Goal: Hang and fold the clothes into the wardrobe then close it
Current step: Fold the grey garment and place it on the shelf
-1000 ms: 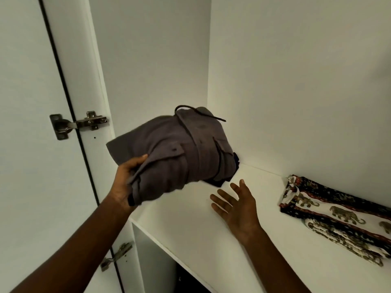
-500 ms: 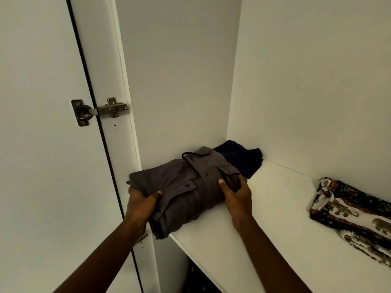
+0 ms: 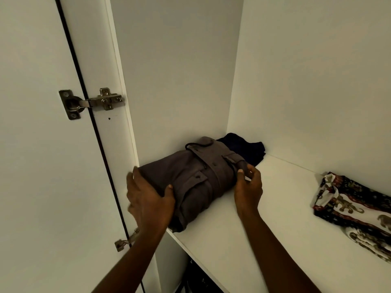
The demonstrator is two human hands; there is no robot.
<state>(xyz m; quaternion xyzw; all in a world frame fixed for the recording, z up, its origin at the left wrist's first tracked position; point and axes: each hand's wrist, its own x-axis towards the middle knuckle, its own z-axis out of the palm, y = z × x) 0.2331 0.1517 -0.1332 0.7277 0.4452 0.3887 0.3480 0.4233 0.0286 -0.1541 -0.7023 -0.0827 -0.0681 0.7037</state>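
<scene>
A folded grey shirt [image 3: 196, 176] lies on the white wardrobe shelf [image 3: 264, 218], against the left wall, partly on top of a dark navy garment [image 3: 245, 149] in the back corner. My left hand [image 3: 148, 199] grips the shirt's near left corner, thumb on top. My right hand [image 3: 248, 187] pinches the shirt's right edge between thumb and fingers. The shirt's near end slightly overhangs the shelf's front edge.
A folded elephant-print cloth [image 3: 355, 210] lies on the shelf at the right. The open wardrobe door [image 3: 38, 144] stands at the left with two metal hinges [image 3: 91, 102]. Below the shelf is a dark compartment [image 3: 194, 278].
The grey shirt came down from the air onto the shelf over the navy garment. My right hand moved from the bare shelf to the shirt's right edge; both hands now hold it.
</scene>
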